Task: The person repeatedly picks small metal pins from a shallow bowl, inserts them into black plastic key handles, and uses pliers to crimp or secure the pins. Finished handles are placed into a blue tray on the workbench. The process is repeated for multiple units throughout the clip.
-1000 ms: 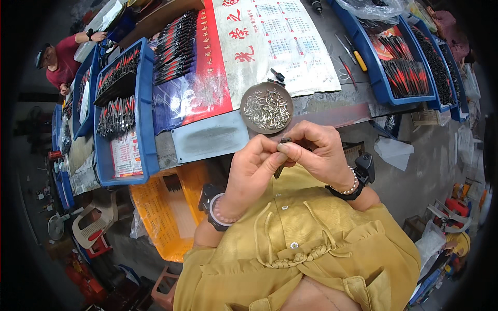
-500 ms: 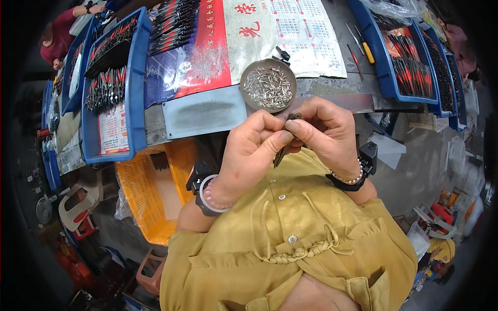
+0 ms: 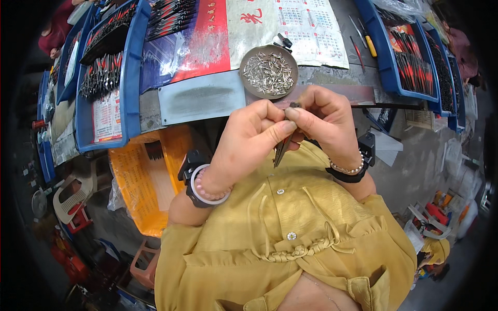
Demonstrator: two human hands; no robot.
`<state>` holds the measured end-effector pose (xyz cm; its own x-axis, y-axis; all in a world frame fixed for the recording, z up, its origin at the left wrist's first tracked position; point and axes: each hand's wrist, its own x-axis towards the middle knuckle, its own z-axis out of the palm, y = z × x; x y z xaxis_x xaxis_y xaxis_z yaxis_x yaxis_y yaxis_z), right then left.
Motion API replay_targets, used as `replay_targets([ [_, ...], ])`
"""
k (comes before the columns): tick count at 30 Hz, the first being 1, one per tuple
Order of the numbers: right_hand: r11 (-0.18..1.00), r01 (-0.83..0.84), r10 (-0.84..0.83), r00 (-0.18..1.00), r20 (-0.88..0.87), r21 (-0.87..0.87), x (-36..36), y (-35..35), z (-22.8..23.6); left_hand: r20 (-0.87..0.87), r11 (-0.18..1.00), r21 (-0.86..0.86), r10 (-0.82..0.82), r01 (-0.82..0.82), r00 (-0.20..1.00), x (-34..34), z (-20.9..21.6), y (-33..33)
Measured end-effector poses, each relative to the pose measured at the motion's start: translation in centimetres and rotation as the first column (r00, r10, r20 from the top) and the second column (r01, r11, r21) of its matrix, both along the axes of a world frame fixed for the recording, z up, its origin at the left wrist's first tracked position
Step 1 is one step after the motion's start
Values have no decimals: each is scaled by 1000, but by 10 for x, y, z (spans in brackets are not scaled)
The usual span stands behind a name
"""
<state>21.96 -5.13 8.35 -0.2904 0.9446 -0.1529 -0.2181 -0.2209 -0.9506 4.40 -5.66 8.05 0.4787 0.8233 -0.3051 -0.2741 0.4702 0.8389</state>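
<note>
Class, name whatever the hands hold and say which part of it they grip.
A slim dark piece, pinched near one end by the left hand and right hand; the other end sticks out below.

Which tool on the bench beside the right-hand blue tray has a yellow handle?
The yellow-handled tool, closest to that blue tray; the slim red tool left of it shows no yellow.

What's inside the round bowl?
Lots of small, shiny metal pieces are in the round bowl. You can see the top ones; pieces underneath and most of the bowl's bottom are covered.
</note>
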Motion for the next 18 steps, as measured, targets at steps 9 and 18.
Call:
replay_targets([
  [9, 985, 14, -27, 997, -75, -171, -4, 12, -24, -142, 996, -64, -75, 66, 987, -4, -13, 12],
  [18, 936, 103, -127, 991, -51, -338, -3, 20, -57, 49, 934, -319, -155, 163, 987, -2, -39, 32],
])
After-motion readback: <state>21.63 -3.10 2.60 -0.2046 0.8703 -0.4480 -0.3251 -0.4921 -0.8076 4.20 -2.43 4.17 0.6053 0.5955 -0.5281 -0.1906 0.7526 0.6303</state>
